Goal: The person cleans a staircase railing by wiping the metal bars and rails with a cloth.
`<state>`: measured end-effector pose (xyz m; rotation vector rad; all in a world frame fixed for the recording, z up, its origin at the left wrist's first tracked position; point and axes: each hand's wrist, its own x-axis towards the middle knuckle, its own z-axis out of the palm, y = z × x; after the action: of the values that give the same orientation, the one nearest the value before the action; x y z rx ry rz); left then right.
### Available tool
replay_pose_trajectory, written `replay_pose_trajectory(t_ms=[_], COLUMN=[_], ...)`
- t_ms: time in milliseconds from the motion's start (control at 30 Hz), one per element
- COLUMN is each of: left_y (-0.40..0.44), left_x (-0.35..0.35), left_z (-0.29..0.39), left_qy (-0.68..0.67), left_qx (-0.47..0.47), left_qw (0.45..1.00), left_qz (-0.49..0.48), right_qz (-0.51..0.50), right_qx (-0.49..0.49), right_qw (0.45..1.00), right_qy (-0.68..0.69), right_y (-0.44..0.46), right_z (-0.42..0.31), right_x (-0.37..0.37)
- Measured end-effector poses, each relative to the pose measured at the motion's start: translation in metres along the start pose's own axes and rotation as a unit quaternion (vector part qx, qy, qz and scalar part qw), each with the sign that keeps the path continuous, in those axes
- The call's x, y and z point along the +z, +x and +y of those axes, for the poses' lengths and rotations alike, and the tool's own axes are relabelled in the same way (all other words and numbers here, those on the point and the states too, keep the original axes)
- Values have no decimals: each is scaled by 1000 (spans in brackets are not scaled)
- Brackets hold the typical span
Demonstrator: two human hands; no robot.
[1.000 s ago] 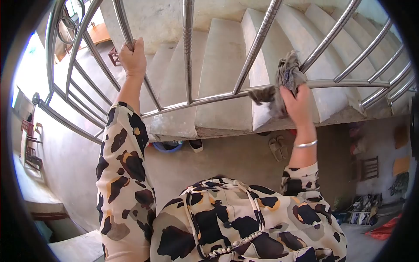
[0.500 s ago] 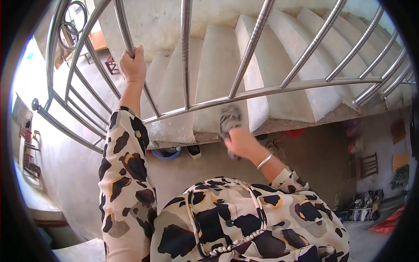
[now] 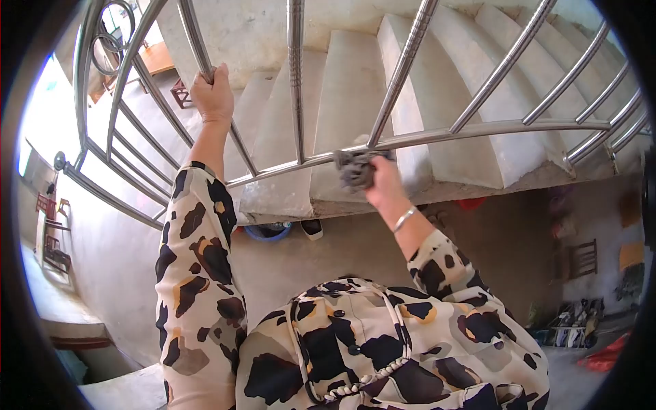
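My left hand (image 3: 213, 96) is wrapped round an upright bar (image 3: 195, 37) of the stainless steel stair railing. In my right hand (image 3: 384, 183) is a crumpled grey cloth (image 3: 355, 171), gripped at its right side. The cloth lies against the lower rail (image 3: 465, 133), close to where a slanted bar meets it. Part of the cloth is hidden behind my fingers. A silver bangle (image 3: 404, 219) circles my right wrist.
Concrete steps (image 3: 348, 89) rise to the right behind the railing. Down on the floor below are a blue basin (image 3: 268, 232), a dark bin with a pale rim (image 3: 311, 230), a wooden chair (image 3: 583, 260) and a shoe rack (image 3: 574, 324).
My right hand has moved up with the cloth, from below the lower rail onto it. My left hand keeps its grip on the bar while the view shifts slightly.
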<state>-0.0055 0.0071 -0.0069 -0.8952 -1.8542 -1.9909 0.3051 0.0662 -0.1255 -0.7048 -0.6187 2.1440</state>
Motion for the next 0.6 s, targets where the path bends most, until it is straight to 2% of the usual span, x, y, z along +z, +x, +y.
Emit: replay_pose_trajectory(t_ms=[33,67,133,167,233,300,367,433,467,500,533,567,600], left_y=[0,0,2,3,1,2,2,2,2,1,0,0,1], left_x=[0,0,0,0,0,-1,-1,-1,-1,0,1,1,2], left_z=[1,2,-3,-5,-2,-2,-6,-6,-6,-6,-5,-4,-5], left_qy=[-20,-41,-38,-36,-30,-24,-41,-29,-21,-19,-40,-63,-58], left_qx=[-10,-20,-13,-5,-6,-10,5,-1,-1,-3,-8,-12,-15], left_qw=[1000,999,999,999,999,1000,999,999,1000,1000,999,998,998], left_qz=[-4,-8,-11,-14,-16,-11,-18,-17,-15,-13,-8,-4,1], right_qz=[28,-2,-25,-26,-8,3,-10,-92,-93,-78,-60,-63,-49], right_qx=[-12,-24,84,83,92,85,-37,-204,-200,-342,-470,-471,-444], right_qw=[1000,1000,994,994,969,974,954,879,879,771,630,631,569], right_qy=[0,-14,-69,-66,-231,-210,-299,-422,-424,-532,-615,-613,-691], right_y=[-2,3,13,14,4,-6,-27,-51,-57,-60,-60,-59,-58], right_z=[15,29,51,59,67,59,34,-3,-22,-39,-47,-47,-44], right_x=[18,21,19,20,30,34,43,55,57,60,60,58,53])
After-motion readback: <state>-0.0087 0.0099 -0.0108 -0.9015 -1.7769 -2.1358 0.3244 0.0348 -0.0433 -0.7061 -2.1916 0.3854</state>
